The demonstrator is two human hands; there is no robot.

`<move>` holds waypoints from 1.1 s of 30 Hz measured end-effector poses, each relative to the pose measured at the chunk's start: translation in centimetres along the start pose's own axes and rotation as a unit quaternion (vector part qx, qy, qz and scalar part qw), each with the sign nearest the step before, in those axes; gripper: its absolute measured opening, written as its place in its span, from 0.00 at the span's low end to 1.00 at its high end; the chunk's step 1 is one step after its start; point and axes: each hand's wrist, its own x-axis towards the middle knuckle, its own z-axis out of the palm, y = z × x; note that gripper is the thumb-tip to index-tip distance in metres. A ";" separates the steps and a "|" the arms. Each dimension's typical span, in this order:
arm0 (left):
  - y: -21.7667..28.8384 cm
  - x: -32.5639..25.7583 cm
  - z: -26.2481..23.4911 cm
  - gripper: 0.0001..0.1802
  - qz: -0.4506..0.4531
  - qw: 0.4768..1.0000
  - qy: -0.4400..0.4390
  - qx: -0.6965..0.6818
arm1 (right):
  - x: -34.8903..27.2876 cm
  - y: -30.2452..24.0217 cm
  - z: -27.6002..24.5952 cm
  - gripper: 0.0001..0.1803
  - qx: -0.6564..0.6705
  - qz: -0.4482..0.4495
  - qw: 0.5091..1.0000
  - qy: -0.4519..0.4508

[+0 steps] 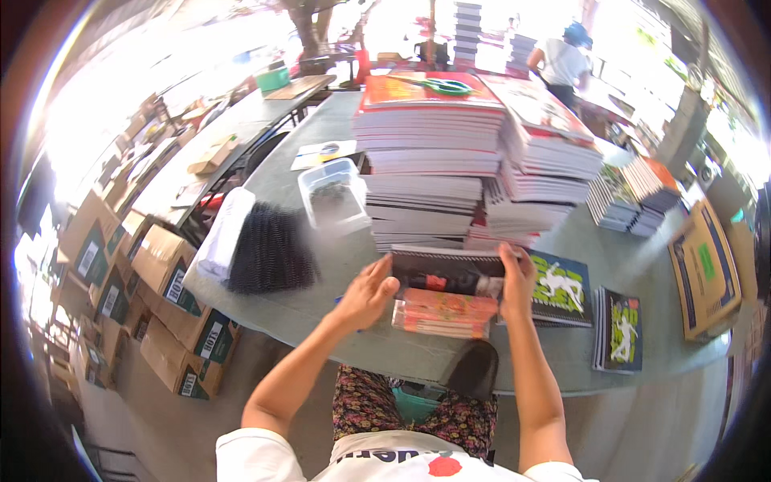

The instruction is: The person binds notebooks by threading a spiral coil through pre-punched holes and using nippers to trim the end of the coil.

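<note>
A dark spiral notebook is held between my two hands over the near part of the table, its coil along the far edge. My left hand pinches its left end, with the thumb on the near side. Around its right end my right hand is closed. Just nearer than the notebook lies a bundle with orange-pink covers. To the right of my right hand lie dark notebooks with a white figure and green lettering, and a smaller stack of the same kind stands beside them.
Tall stacks of red-covered books rise beyond my hands, with green-handled scissors on top. At left are a clear plastic tub and black binding coils. Cardboard boxes stand left; another box sits right. A person works far behind.
</note>
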 end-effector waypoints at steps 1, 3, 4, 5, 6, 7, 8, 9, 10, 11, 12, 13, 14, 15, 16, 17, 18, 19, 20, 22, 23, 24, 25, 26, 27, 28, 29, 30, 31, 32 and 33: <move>-1.1 0.5 -2.6 0.28 0.006 0.993 -0.104 0.051 | 0.2 0.0 -0.2 0.15 -0.014 -0.023 1.000 -0.003; -3.3 1.4 -6.3 0.23 -0.212 0.966 -0.121 0.084 | -0.4 -0.8 0.3 0.15 -0.062 -0.047 0.997 0.009; -5.2 1.1 -7.9 0.22 -0.236 0.950 -0.094 0.184 | -0.7 -0.4 0.8 0.15 -0.064 -0.044 0.997 0.004; -7.1 1.0 -8.7 0.22 -0.253 0.923 -0.066 0.282 | -0.9 -0.1 1.2 0.14 -0.040 -0.047 0.998 0.004; -7.9 1.0 -8.4 0.22 -0.254 0.924 -0.066 0.280 | -0.9 0.2 1.5 0.14 -0.018 -0.050 0.999 0.008; -8.7 0.8 -8.1 0.22 -0.288 0.900 -0.064 0.321 | -0.9 0.0 1.6 0.12 -0.014 -0.045 0.999 0.007; -9.2 0.5 -7.5 0.22 -0.322 0.874 -0.062 0.359 | -0.7 0.0 1.5 0.12 -0.019 -0.047 0.999 0.007; -9.4 -0.3 -6.7 0.23 -0.295 0.870 -0.082 0.385 | -0.5 0.0 1.4 0.11 -0.034 -0.058 0.998 -0.004; -9.9 -0.5 -6.2 0.23 -0.297 0.872 -0.082 0.381 | -0.4 0.1 1.3 0.11 -0.048 -0.068 0.996 -0.015; -9.9 -0.4 -5.6 0.21 -0.298 0.861 -0.109 0.397 | -0.3 0.0 1.2 0.11 -0.053 -0.075 0.996 -0.018; -9.9 -0.3 -5.3 0.19 -0.299 0.850 -0.135 0.413 | -0.5 0.0 1.0 0.11 -0.050 -0.068 0.996 -0.021; -10.2 -0.2 -5.2 0.19 -0.300 0.852 -0.129 0.408 | -0.8 0.0 0.9 0.11 -0.047 -0.060 0.997 -0.024; -10.8 -0.2 -5.1 0.15 -0.275 0.840 -0.134 0.449 | -1.0 -0.2 0.7 0.11 -0.055 -0.068 0.996 -0.027; -11.2 -0.5 -5.3 0.12 -0.253 0.822 -0.139 0.490 | -1.5 0.0 0.8 0.11 -0.052 -0.084 0.994 -0.036; -11.8 -0.6 -6.0 0.08 -0.242 0.832 -0.100 0.488 | -1.9 -0.1 0.5 0.11 -0.049 -0.099 0.993 -0.046; -11.8 -0.7 -6.9 0.08 -0.232 0.852 -0.073 0.464 | -2.0 -0.3 -0.1 0.11 -0.085 -0.088 0.989 -0.079; -11.1 -0.2 -8.5 0.07 -0.220 0.866 -0.041 0.447 | -2.1 -1.0 -0.1 0.11 -0.088 -0.094 0.988 -0.085; -10.2 0.3 -9.0 0.08 -0.222 0.872 0.025 0.436 | -2.4 -2.2 -0.1 0.11 -0.125 -0.093 0.982 -0.109; -9.3 0.9 -9.8 0.09 -0.219 0.871 0.085 0.432 | -2.7 -2.8 -0.1 0.12 -0.156 -0.088 0.975 -0.128; -8.5 1.3 -10.8 0.11 -0.207 0.885 0.073 0.410 | -2.0 -3.4 -0.4 0.11 -0.219 -0.115 0.961 -0.124; -8.3 1.2 -11.2 0.12 -0.244 0.888 0.060 0.385 | -2.2 -4.4 0.8 0.11 -0.311 -0.211 0.920 -0.109; -8.0 1.4 -12.0 0.13 -0.277 0.889 0.049 0.362 | -2.6 -5.5 2.3 0.12 -0.395 -0.305 0.862 -0.088; -7.6 1.3 -12.9 0.12 -0.276 0.897 0.109 0.329 | -3.9 -6.7 4.4 0.13 -0.401 -0.353 0.834 -0.140; -7.3 0.8 -13.5 0.11 -0.214 0.916 0.191 0.282 | -5.3 -7.4 6.4 0.15 -0.408 -0.398 0.800 -0.187; -7.1 0.5 -14.3 0.10 -0.162 0.926 0.241 0.243 | -6.1 -7.1 8.2 0.17 -0.424 -0.435 0.768 -0.202; -7.0 0.2 -14.7 0.10 -0.112 0.930 0.287 0.199 | -6.7 -6.8 9.6 0.19 -0.442 -0.469 0.732 -0.218; -6.0 0.0 -14.9 0.09 -0.150 0.940 0.283 0.121 | -6.5 -6.1 10.5 0.19 -0.444 -0.469 0.734 -0.209; -4.8 0.1 -14.8 0.09 -0.186 0.943 0.275 0.037 | -5.5 -5.1 11.1 0.19 -0.475 -0.491 0.707 -0.185; -3.8 0.2 -14.9 0.09 -0.188 0.944 0.271 -0.020 | -4.6 -4.5 11.1 0.19 -0.504 -0.512 0.677 -0.161; -2.7 0.2 -15.6 0.10 -0.193 0.941 0.269 -0.072 | -4.2 -4.4 11.1 0.19 -0.505 -0.514 0.676 -0.157; -1.5 0.1 -16.6 0.10 -0.169 0.936 0.280 -0.128 | -3.9 -4.3 10.9 0.16 -0.532 -0.410 0.703 -0.235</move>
